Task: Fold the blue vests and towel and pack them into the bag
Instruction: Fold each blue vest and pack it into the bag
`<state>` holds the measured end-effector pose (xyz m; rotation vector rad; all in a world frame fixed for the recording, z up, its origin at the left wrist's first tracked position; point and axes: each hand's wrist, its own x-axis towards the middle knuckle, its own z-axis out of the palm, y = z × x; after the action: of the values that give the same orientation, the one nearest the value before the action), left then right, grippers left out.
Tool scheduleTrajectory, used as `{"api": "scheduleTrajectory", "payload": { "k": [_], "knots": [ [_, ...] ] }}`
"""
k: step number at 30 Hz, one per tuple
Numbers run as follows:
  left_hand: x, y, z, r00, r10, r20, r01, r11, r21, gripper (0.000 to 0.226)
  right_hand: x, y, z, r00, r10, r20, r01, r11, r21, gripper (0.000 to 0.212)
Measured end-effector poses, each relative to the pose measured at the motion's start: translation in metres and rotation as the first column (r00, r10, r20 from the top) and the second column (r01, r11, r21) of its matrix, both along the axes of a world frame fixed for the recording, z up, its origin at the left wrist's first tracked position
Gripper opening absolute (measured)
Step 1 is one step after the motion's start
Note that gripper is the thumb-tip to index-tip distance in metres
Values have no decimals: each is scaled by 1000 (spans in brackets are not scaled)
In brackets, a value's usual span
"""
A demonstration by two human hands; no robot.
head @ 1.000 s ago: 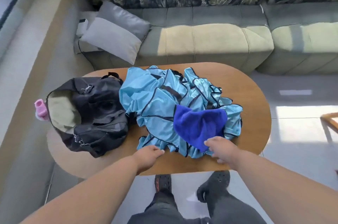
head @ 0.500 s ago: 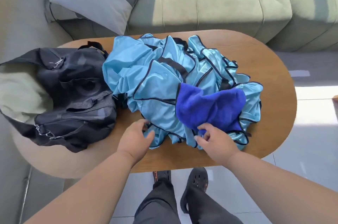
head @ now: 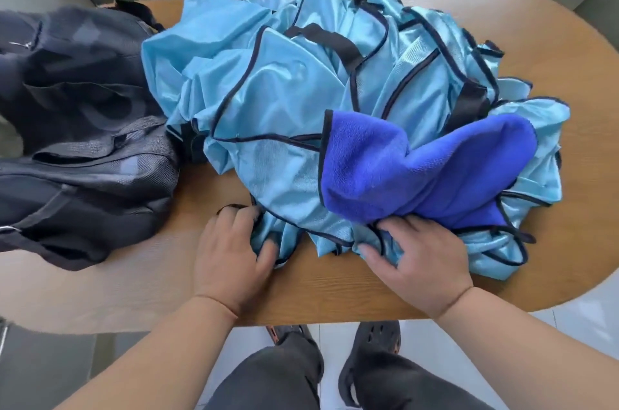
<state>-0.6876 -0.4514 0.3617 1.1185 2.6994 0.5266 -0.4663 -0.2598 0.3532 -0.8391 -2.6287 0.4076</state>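
Both hands are at the near edge of the vests (head: 284, 101), which lie heaped in the middle of the bench (head: 318, 292). The left hand (head: 231, 252) curls its fingers into a bunched, dark-piped hem and grips it. The right hand (head: 423, 252) pinches vest cloth just under the towel (head: 418, 171), which is draped over the right side of the vests. The bag (head: 83, 128) lies against the vests' left side. The vests look light, limp and slick, likely to slide and tangle, so piped edges or shoulder straps are probably the surest hold. The towel looks thicker, soft and grippy, best lifted by two corners.
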Motion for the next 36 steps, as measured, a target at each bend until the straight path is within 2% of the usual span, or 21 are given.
{"api": "scheduleTrajectory", "payload": {
  "k": [9, 18, 24, 36],
  "knots": [
    [8, -2, -4, 998, -3, -66, 8, 997, 77, 39, -8, -4, -8, 995, -34, -91, 48, 986, 157, 31],
    [12, -9, -12, 987, -23, -162, 45, 990, 131, 40, 0, -11, -10, 991, -44, -124, 68, 978, 199, 40],
    [15, -9, -2, 991, -14, -132, 28, 994, 102, 34, 2, -18, -5, 987, -93, -130, 119, 970, 213, 49],
    [9, -11, -6, 995, -18, -94, 27, 995, 97, 40, -3, -20, -10, 991, -134, -14, 134, 970, 202, 46]
  ]
}}
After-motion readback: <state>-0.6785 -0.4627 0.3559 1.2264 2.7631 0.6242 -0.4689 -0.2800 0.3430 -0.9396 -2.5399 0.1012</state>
